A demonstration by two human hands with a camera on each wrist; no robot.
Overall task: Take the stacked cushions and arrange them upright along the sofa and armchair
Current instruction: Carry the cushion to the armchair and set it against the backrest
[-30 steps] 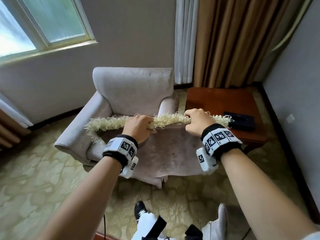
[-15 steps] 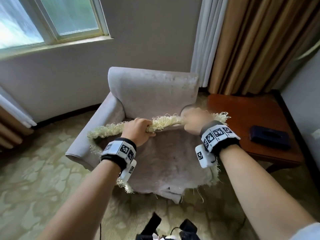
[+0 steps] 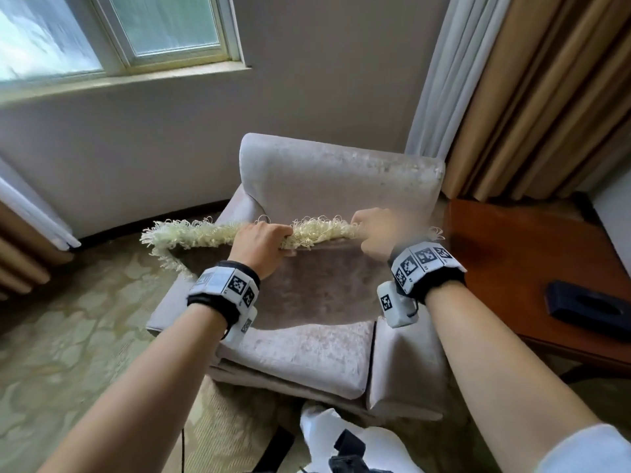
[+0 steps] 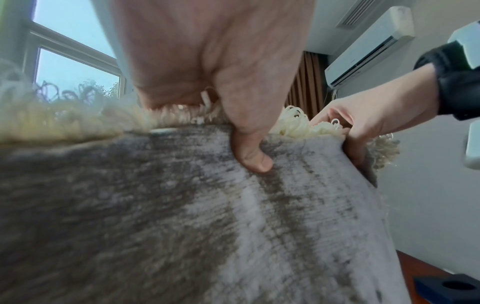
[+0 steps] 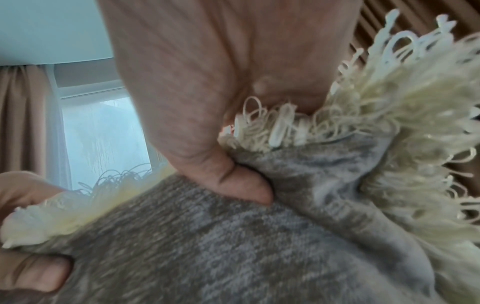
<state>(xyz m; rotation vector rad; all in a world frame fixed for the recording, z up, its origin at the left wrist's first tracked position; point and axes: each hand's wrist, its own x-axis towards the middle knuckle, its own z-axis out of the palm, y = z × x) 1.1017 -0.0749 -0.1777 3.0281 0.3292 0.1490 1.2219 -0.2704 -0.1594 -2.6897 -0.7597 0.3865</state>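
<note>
A grey velvet cushion (image 3: 321,288) with a cream looped fringe (image 3: 191,235) hangs upright over the seat of a pale grey armchair (image 3: 341,175). My left hand (image 3: 263,245) grips its top edge near the middle, thumb (image 4: 252,156) pressed into the grey face. My right hand (image 3: 375,233) grips the top edge close to the right corner, thumb (image 5: 241,185) on the fabric (image 5: 233,246). The cushion's lower edge hangs just above the seat pad (image 3: 307,349). The cushion fills both wrist views (image 4: 155,226). No sofa or cushion stack is in view.
A dark wooden side table (image 3: 532,268) stands right of the armchair with a black box (image 3: 587,303) on it. Brown curtains (image 3: 532,97) hang behind it, a window (image 3: 112,29) at the upper left. Patterned carpet (image 3: 68,336) lies around. An air conditioner (image 4: 369,45) is on the wall.
The head view has closed in on the armchair, which has slid right. Both hands keep their grip, and the cushion now hangs over the seat.
</note>
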